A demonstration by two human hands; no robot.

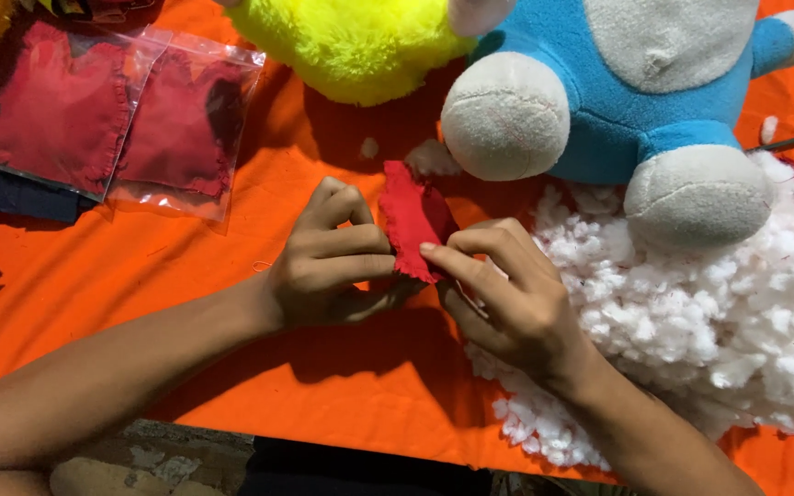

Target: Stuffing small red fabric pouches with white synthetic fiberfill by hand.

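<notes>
1. Along the bottom edge of the frame, a grey, worn surface [153,459] shows beneath the near hem of an orange cloth [342,386] that covers almost everything else in view.

2. From the lower left, a bare forearm crosses the cloth to the left hand [333,262], just left of centre. Its fingers are curled together, gripping the left side of a small red fabric piece [413,219].

3. From the lower right, the other forearm comes up to the right hand [498,285]. Its fingertips pinch the lower right edge of the red fabric piece, and the index finger lies across the stitched rim.

4. At the centre of the frame the red fabric piece stands between both hands, raised a little off the orange cloth, its top edge free.

5. Right of the hands, a big heap of white stuffing [719,312] lies on the cloth; the right wrist rests against it.

6. Further back, upper right, a blue and white plush toy [636,83] sits with its pale feet touching the stuffing.

7. Beside it, top centre, lies a yellow plush toy [351,41].

8. In the upper left, two clear plastic bags [121,115] holding red fabric pieces lie side by side, overlapping a dark blue item [29,197].
</notes>
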